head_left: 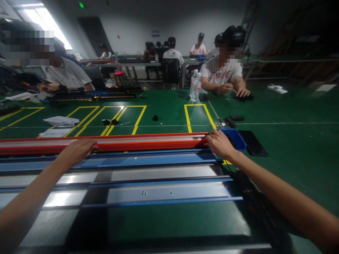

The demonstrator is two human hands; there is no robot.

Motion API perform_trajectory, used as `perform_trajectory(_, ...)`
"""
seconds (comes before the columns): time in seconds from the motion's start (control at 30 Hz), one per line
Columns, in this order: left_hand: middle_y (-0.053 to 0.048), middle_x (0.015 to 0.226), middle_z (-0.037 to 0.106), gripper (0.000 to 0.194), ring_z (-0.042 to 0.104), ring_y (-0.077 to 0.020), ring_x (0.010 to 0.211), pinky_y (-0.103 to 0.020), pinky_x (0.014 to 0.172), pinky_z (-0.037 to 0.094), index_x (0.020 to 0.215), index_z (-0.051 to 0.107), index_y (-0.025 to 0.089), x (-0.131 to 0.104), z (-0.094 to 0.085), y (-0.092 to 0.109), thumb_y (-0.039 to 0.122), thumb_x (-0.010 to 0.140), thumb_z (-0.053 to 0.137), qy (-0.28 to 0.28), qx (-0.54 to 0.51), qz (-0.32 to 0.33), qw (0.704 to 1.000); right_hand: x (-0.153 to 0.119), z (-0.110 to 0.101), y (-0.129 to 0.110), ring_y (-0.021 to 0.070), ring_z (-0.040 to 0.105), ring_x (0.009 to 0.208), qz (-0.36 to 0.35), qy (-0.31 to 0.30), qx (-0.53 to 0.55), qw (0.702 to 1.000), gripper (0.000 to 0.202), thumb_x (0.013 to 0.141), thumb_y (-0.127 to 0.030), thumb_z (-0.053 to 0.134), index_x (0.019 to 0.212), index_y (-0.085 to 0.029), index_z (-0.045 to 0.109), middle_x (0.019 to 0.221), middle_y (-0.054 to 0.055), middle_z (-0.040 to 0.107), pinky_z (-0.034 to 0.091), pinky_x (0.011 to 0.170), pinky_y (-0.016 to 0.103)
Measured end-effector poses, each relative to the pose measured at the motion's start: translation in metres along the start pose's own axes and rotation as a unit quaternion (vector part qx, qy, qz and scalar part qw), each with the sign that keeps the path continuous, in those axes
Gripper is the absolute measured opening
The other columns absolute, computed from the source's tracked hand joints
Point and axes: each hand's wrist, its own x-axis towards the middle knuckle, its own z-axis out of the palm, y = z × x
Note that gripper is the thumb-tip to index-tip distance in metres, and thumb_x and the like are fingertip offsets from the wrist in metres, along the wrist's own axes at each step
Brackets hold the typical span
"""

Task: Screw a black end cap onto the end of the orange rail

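A long orange-red metal rail (150, 141) with a pale channel along its middle lies across the view and runs out past the left edge. My left hand (78, 151) rests on it, fingers curled over the rail's near side. At the rail's right end, my right hand (220, 144) grips the tip with bent fingers, partly hiding that end. On the near side, parallel to it, lie a blue-edged silver rail (169, 160) and another blue-edged rail (190, 192) with small holes.
Just behind my right hand sits a blue bin (240, 141), with a black phone-like slab (253, 143) beside it. Clear bottles (195, 88) stand farther back on the green table (291, 158). A person (222, 70) works across from me; another (67, 74) sits at left.
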Motion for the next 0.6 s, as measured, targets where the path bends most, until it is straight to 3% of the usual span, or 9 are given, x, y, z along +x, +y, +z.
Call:
perform_trajectory(0.23, -0.024, 0.101, 0.076, 0.043, 0.072, -0.0339, 0.092, -0.046, 0.086, 0.054, 0.103, 0.069, 0.011, 0.006, 0.008, 0.006, 0.040, 0.101, 0.038, -0.007, -0.049, -0.015, 0.999, 0.002, -0.002, 0.001, 0.0321, 0.056, 0.098, 0.006, -0.016, 0.002, 1.000, 0.013, 0.096, -0.011, 0.060, 0.091, -0.014, 0.072, 0.089, 0.016, 0.077, 0.035, 0.083, 0.038)
perform_trajectory(0.6, -0.022, 0.095, 0.076, 0.037, 0.072, -0.0342, 0.090, -0.046, 0.083, 0.054, 0.097, 0.067, 0.014, 0.010, 0.000, 0.012, 0.039, 0.100, 0.041, -0.014, -0.077, -0.006, 0.997, 0.004, 0.003, 0.006, 0.0320, 0.060, 0.095, 0.004, -0.029, 0.037, 0.999, 0.010, 0.095, -0.018, 0.065, 0.090, -0.015, 0.073, 0.090, 0.015, 0.077, 0.042, 0.082, 0.038)
